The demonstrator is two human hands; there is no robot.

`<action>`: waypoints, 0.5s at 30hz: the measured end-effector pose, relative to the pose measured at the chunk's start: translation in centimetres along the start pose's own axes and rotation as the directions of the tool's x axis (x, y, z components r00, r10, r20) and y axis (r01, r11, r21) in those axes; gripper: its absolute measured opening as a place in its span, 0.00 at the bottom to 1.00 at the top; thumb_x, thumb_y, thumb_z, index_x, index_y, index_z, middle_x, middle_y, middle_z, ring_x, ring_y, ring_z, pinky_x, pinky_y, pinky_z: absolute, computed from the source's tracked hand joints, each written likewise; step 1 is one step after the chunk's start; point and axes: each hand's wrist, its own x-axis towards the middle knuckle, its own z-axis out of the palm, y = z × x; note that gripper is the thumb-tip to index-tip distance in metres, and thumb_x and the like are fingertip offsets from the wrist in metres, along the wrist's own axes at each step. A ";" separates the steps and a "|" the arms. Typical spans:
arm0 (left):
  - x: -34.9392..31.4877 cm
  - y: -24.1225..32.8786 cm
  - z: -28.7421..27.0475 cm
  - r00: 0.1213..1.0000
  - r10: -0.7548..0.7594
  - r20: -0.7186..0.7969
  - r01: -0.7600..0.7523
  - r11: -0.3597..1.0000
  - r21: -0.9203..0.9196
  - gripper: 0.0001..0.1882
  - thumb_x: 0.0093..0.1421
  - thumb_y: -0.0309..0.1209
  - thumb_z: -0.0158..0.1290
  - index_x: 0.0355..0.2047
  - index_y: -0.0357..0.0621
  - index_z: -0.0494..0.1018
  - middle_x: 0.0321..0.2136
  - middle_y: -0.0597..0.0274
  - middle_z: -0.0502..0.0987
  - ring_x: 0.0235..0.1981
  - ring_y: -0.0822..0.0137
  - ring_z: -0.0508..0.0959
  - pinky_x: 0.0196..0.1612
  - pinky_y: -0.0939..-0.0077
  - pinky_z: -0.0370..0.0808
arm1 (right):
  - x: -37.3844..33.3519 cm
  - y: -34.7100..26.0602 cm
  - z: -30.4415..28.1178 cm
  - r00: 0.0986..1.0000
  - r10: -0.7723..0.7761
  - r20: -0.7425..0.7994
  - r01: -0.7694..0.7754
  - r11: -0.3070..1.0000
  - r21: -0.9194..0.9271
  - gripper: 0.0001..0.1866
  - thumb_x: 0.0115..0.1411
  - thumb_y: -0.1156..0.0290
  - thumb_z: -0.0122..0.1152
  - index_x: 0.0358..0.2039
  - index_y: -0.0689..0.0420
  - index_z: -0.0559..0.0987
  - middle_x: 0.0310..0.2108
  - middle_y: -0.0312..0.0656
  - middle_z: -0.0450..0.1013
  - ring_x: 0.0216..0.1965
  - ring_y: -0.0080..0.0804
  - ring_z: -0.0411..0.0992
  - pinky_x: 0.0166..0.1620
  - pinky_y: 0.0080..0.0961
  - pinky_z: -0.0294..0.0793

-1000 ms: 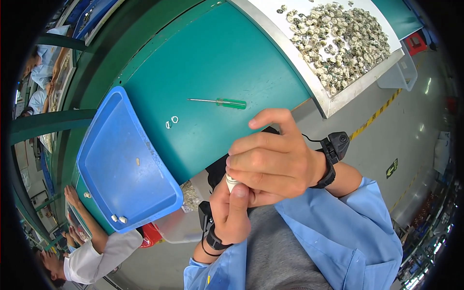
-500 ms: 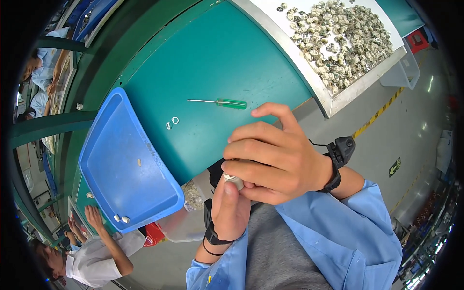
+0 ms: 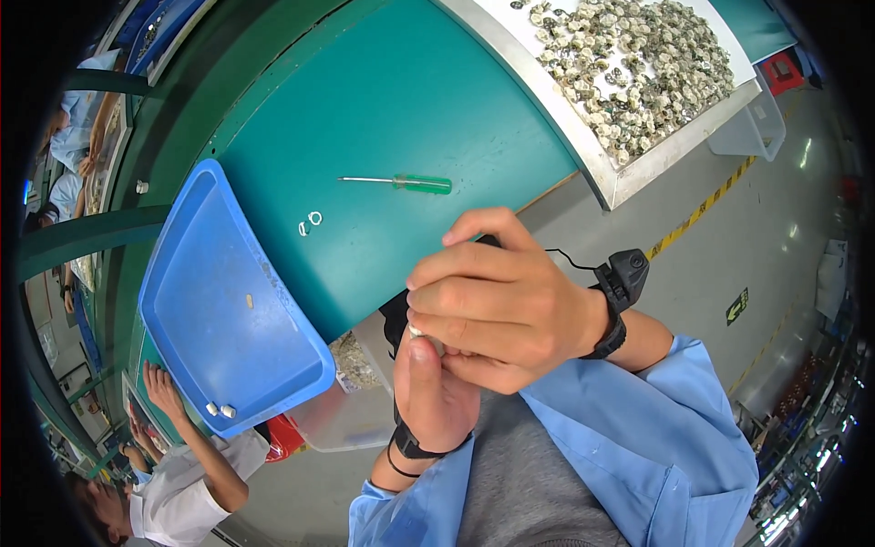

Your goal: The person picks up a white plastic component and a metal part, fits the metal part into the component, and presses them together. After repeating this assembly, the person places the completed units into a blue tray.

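White piece (image 3: 416,332), mostly hidden, is clamped btwn L hand (image 3: 432,401) thumb & fingers, R hand (image 3: 506,310) closed round it, just off the tabletop (image 3: 365,118) edge — prob. part-done, not yet set down. 2 similar pcs (image 3: 228,411) sit in blue tray (image 3: 205,292); screwdriver (image 3: 422,184) & rings (image 3: 315,218) lie untouched.

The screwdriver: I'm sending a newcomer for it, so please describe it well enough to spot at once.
Find the teal tabletop, between the blue tray on the left and the metal-framed tray heaped with small parts at upper right. On it lies a screwdriver, its shaft pointing left. Unlike the two small white rings nearby, it is long with a green handle.
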 end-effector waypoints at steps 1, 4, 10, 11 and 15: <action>0.2 0.1 0.4 0.999 0.008 -0.033 -0.008 1.000 0.009 0.33 0.73 0.50 0.34 0.63 0.30 0.55 0.56 0.52 0.67 0.57 0.66 0.69 0.58 0.72 0.66 | 0.0 0.2 0.0 1.000 0.002 0.009 -0.002 1.000 -0.007 0.11 0.41 0.72 0.65 0.29 0.59 0.81 0.33 0.37 0.77 0.38 0.31 0.77 0.49 0.40 0.67; -0.2 -0.2 -0.4 0.999 0.000 -0.048 -0.001 1.000 -0.023 0.31 0.73 0.50 0.34 0.59 0.32 0.59 0.52 0.54 0.69 0.53 0.65 0.70 0.55 0.72 0.67 | -0.2 0.3 -0.2 1.000 0.004 0.026 -0.004 1.000 -0.020 0.12 0.42 0.73 0.65 0.31 0.58 0.81 0.34 0.36 0.77 0.39 0.32 0.78 0.50 0.41 0.66; -0.3 -0.1 -0.7 0.998 -0.067 0.013 0.068 0.981 -0.180 0.28 0.73 0.52 0.35 0.50 0.35 0.66 0.44 0.56 0.70 0.46 0.64 0.71 0.50 0.70 0.68 | 0.1 -0.1 -0.5 0.994 0.112 0.015 -0.113 0.993 0.042 0.16 0.41 0.72 0.69 0.35 0.54 0.81 0.36 0.35 0.77 0.39 0.33 0.78 0.50 0.42 0.63; -0.2 0.1 -0.7 0.998 -0.064 0.011 0.065 0.982 -0.178 0.28 0.73 0.52 0.35 0.50 0.35 0.66 0.44 0.56 0.70 0.46 0.64 0.71 0.50 0.70 0.68 | 0.2 -0.1 -0.6 0.990 0.142 0.003 -0.142 0.988 0.060 0.17 0.41 0.72 0.70 0.35 0.53 0.81 0.37 0.35 0.77 0.39 0.33 0.78 0.50 0.42 0.62; 0.6 1.0 -1.4 0.994 -0.026 0.103 0.034 0.997 -0.070 0.26 0.73 0.48 0.38 0.50 0.34 0.67 0.44 0.55 0.70 0.46 0.65 0.71 0.50 0.69 0.69 | -0.1 0.7 -0.3 0.994 0.112 0.006 -0.113 0.990 0.085 0.17 0.41 0.72 0.71 0.35 0.52 0.81 0.38 0.35 0.77 0.39 0.33 0.78 0.50 0.42 0.62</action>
